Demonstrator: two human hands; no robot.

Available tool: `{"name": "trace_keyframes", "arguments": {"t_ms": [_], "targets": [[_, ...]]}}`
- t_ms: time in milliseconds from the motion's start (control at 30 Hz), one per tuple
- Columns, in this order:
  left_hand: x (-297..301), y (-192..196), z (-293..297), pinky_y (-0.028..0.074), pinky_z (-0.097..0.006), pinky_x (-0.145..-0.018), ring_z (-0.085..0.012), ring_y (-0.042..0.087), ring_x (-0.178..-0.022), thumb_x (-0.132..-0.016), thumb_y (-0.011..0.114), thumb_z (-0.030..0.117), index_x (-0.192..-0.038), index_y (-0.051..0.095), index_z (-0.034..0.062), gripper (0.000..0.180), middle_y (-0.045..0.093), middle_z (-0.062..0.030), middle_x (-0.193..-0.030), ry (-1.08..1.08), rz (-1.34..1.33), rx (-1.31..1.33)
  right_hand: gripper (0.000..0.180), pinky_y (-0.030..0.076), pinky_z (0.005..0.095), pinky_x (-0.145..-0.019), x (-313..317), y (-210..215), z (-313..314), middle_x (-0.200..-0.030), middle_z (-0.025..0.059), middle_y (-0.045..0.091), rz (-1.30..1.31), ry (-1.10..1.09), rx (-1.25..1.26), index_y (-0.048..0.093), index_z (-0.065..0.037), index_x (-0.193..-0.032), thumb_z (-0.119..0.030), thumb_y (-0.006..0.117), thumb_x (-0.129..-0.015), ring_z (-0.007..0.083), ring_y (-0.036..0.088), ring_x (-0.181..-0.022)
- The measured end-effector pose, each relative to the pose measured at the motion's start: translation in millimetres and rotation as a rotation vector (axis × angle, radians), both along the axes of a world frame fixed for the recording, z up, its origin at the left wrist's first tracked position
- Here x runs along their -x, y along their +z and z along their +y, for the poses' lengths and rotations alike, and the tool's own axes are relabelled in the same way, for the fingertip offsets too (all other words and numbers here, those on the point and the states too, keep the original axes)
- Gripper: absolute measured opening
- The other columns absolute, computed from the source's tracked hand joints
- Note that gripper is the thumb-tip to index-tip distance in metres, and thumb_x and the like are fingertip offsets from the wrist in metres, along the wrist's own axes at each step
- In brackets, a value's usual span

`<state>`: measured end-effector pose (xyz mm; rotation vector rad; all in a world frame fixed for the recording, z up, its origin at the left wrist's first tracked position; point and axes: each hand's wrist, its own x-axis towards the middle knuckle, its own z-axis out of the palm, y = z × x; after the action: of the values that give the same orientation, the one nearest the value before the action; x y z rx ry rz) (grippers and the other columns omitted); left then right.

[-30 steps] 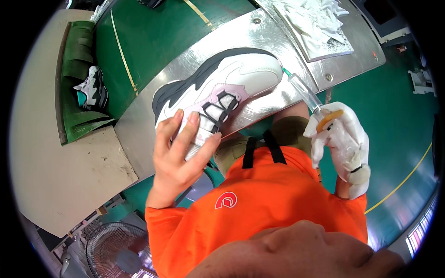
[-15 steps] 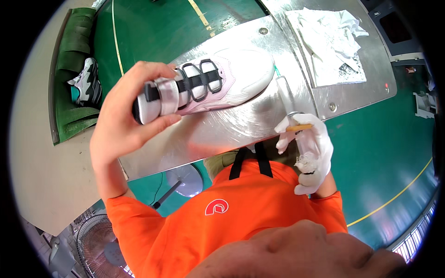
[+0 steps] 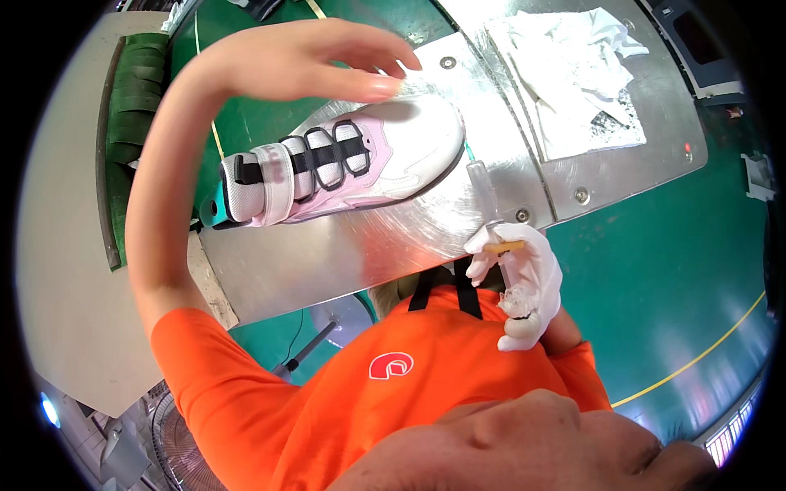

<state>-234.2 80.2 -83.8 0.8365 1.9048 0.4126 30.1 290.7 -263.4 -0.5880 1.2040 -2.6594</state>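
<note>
A white and pale pink sneaker with black lacing loops lies on the metal table, toe to the right, a teal piece at its heel. My bare left hand arches over its far side, fingers stretched out and apart by the toe; whether the thumb touches the shoe I cannot tell. In a white glove, my right hand is closed round a clear syringe with a thin green needle. The needle tip points at the toe's edge, very close to it. A yellow-brown piece crosses the syringe at my fingers.
White cloths lie on the table's right part. Left of the table, a green padded strip stands along a beige surface. Below are a fan and a round stool-like base. Bolts stud the metal top.
My left hand has let go of the sneaker's heel and collar and moved up and right to the toe. The teal heel piece now shows. The right hand still holds the syringe.
</note>
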Motion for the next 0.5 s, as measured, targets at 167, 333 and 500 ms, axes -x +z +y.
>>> {"name": "trace_keyframes", "arguments": {"t_ms": [167, 333, 500], "targets": [[-7.8, -38.6, 32.2, 0.045, -0.034, -0.096, -0.0202, 0.057, -0.113, -0.095, 0.06, 0.045, -0.129, 0.059, 0.0043, 0.053, 0.063, -0.0103, -0.121, -0.131, -0.052, 0.083, 0.113, 0.049, 0.0319, -0.081, 4.4, -3.9, 2.0, -0.123, 0.0159, 0.053, 0.012, 0.115, 0.12, 0.03, 0.003, -0.141, -0.014, 0.086, -0.044, 0.0213, 0.058, -0.095], [-25.3, -31.5, 27.9, 0.046, -0.03, -0.088, -0.0183, 0.059, -0.097, -0.093, 0.063, 0.045, -0.116, 0.066, 0.0031, 0.048, 0.068, -0.008, -0.106, -0.098, 0.001, -0.035, 0.102, 0.056, 0.0331, -0.065, 4.6, 37.2, 5.9, -0.108, 0.0233, 0.06, -0.227, -0.051, 0.08, 0.041, 0.006, -0.133, -0.038, 0.085, -0.053, 0.0272, 0.065, -0.082], [-55.1, 21.4, -6.3, 0.048, -0.029, -0.085, -0.0146, 0.058, -0.091, -0.09, 0.066, 0.039, -0.115, 0.064, 0.0005, 0.046, 0.066, -0.0059, -0.104, 0.082, 0.276, -0.272, 0.107, 0.056, 0.0339, -0.059, 26.6, 95.9, 24.3, -0.101, 0.0262, 0.06, -0.285, -0.028, -0.054, 0.041, 0.006, -0.133, -0.045, 0.082, -0.049, 0.0301, 0.066, -0.075]]}}
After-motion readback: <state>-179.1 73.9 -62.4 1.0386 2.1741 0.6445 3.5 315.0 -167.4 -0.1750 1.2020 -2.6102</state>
